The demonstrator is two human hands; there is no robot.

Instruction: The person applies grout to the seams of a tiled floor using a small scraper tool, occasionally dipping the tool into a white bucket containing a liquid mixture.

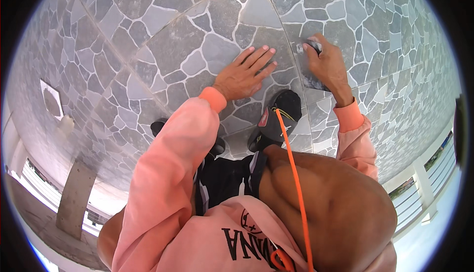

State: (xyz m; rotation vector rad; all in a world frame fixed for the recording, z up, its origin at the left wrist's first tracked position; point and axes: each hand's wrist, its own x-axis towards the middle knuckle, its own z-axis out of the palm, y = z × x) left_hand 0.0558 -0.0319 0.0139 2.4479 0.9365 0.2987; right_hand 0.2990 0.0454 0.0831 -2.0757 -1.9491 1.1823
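Observation:
My left hand (247,72) lies flat on the stone-patterned floor tiles (222,17), its fingers stretched out and holding nothing. To its right, across a tile joint, my right hand (328,64) is closed round the black handle of a flat-bladed trowel (316,83). The trowel's dark, shiny blade appears to rest on the tiles near that joint. My fingers and palm cover part of the handle and blade.
A black shoe (287,106) is on the floor just below my hands. An orange cord (296,173) hangs down in front of me. At the far left lies a white-edged, flat four-sided piece (51,100). White railings (422,188) stand behind on the right.

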